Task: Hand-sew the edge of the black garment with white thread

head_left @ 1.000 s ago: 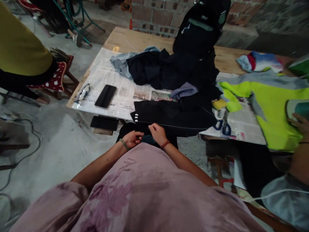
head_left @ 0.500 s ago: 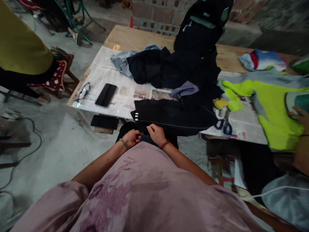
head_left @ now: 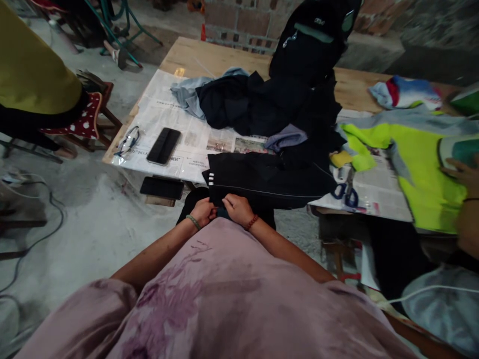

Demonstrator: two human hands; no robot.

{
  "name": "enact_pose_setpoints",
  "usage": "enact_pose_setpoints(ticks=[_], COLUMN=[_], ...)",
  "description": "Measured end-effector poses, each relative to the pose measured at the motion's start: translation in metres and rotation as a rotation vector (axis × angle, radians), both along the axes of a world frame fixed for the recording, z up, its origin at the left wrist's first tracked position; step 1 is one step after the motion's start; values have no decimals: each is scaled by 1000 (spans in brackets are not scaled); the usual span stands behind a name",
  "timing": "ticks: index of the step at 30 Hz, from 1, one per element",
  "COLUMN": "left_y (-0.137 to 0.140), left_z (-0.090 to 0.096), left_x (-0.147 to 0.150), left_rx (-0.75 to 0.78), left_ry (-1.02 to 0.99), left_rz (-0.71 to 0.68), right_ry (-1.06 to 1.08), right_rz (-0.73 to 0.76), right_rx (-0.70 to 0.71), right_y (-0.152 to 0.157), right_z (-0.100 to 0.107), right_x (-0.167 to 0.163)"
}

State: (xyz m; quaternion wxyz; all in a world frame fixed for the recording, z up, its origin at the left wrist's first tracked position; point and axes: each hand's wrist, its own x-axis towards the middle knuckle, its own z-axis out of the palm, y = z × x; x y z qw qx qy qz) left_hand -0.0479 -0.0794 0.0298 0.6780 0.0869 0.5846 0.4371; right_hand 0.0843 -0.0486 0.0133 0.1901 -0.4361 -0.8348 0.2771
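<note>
A black garment point(head_left: 269, 174) with thin white piping and short white stripes at its left end hangs over the near table edge. At its lower left corner my left hand point(head_left: 204, 212), with a green bracelet, is closed and pinches the cloth edge. Just right of it my right hand point(head_left: 239, 208), with a red bead bracelet, is also closed on the same edge, thumb and forefinger together. The two hands are close but apart. Anything small between the fingertips is too fine to make out.
On the newspaper-covered table point(head_left: 149, 99) lie a phone point(head_left: 163, 145), glasses point(head_left: 129, 140), dark clothes point(head_left: 239, 102) and blue-handled scissors point(head_left: 346, 194). A second phone point(head_left: 161, 188) sits below the edge. At right, another person's hand point(head_left: 466, 172) holds an iron point(head_left: 456, 149) on a yellow-grey garment point(head_left: 422, 169).
My right hand has moved slightly left, nearer my left hand. My left hand has turned a little and its fingers are now closed at the garment's corner.
</note>
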Motion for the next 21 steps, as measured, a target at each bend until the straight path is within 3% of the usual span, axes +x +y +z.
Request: enact_pose_setpoints(ticks=[7,12,17,21], left_y=[1,0,-1,-2], left_z=[5,14,8,3], left_x=[-2,-10,-9,-7], left_rx=[43,-26,-5,0], left_ry=[-41,-166,33,62], left_rz=[-2,-11,-127,-98], right_ry=[66,30,10,176], right_rz=[-83,-79,3,-163], right_rx=[-65,-61,-55,-84], right_y=[1,6,6,10], right_z=[-10,-1,5,5], right_x=[2,4,4,11])
